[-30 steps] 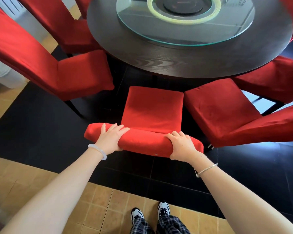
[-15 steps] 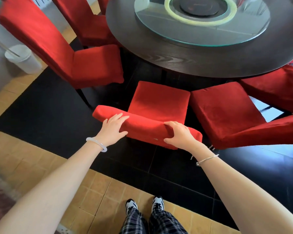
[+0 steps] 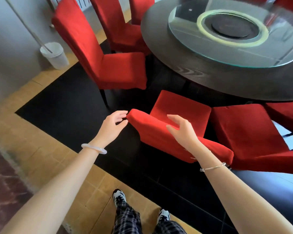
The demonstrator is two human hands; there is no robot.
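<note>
Open, fingers relaxed: left hand [image 3: 114, 124] beside, right hand [image 3: 182, 130] over red fabric-covered chair back [image 3: 152, 132]; beyond, round dark wooden table [image 3: 176, 71]; beneath, black tiled floor [image 3: 66, 107].

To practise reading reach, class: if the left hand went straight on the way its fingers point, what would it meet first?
The left hand points at the near top corner of the red chair in front; it would likely meet that first, though depth is unclear.

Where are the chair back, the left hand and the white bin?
chair back [image 3: 150, 128], head view, red fabric near top
left hand [image 3: 111, 127], head view, middle of hand
white bin [image 3: 57, 60], head view, side wall
</note>
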